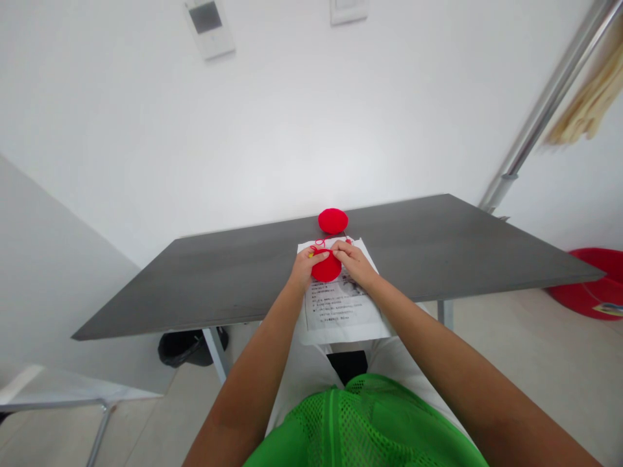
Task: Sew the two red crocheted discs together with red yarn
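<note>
Right now, both your hands meet above the far part of the printed sheet (341, 318), holding a red disc (326, 269) over it. Your left hand (304, 266) has its fingers pinching the disc's upper left side, while the fingers of your right hand (351, 261) pinch its upper edge. Loose red yarn (320, 242) curls at the sheet's far edge, and a red ball (333, 221) rests on the tabletop (233, 279) just beyond the sheet.

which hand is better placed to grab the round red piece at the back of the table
Probably the right hand: its fingertips lie almost straight in front of the rear red piece, while the left hand sits farther left. Both hold the nearer red disc, though.
</note>
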The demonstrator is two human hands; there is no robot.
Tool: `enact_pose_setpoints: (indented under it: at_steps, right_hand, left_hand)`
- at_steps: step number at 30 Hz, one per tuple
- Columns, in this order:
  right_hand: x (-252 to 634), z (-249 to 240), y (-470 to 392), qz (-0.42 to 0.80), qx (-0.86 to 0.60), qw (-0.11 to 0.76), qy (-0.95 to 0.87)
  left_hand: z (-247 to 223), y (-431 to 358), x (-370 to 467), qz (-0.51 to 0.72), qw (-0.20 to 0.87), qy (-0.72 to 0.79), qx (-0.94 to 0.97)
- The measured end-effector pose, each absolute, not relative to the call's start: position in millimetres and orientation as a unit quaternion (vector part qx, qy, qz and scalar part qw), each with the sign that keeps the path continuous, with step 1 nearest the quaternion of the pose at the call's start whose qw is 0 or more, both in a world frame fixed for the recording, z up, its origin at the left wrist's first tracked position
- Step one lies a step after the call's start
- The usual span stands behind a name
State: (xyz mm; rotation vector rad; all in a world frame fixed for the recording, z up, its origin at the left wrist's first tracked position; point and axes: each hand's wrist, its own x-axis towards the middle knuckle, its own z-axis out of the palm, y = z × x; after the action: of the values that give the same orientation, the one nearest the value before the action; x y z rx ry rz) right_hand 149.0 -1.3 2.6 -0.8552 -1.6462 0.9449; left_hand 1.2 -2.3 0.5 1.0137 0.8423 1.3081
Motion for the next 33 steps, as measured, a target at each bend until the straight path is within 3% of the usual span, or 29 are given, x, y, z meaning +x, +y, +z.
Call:
enact_pose_setpoints:
  at_steps: [33]
  right_hand:
    - [148.4,2.9,-2.0,0.379,-0.34,0.514,-0.69]
  left_hand:
    - [-0.5,-2.1,0.1,0.575,0.592,0.349,0.444]
